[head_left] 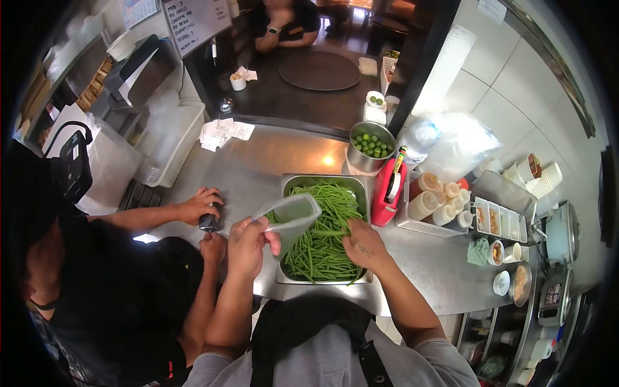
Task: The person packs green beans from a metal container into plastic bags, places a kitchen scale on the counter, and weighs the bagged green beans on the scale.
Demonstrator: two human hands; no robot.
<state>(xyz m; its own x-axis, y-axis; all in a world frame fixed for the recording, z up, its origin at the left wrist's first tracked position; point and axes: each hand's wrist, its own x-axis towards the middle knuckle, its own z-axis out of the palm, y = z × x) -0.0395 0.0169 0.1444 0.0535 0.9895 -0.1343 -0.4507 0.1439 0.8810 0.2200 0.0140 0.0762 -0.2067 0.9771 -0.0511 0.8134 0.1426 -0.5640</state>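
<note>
Head view: the left hand's fingers pinch a clear plastic bag by its edge, its mouth open; the right hand's fingers close around some green beans, the rest lying beneath in a metal tray on the table. The whiteboard reads "CHICKEN"; its other handwriting is mostly unclear.

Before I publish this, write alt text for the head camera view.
A person's left hand holds a clear plastic bag over a metal tray of green beans while the right hand grasps some beans. A co-worker in black is at left; a red tape dispenser stands right of the tray.
</note>
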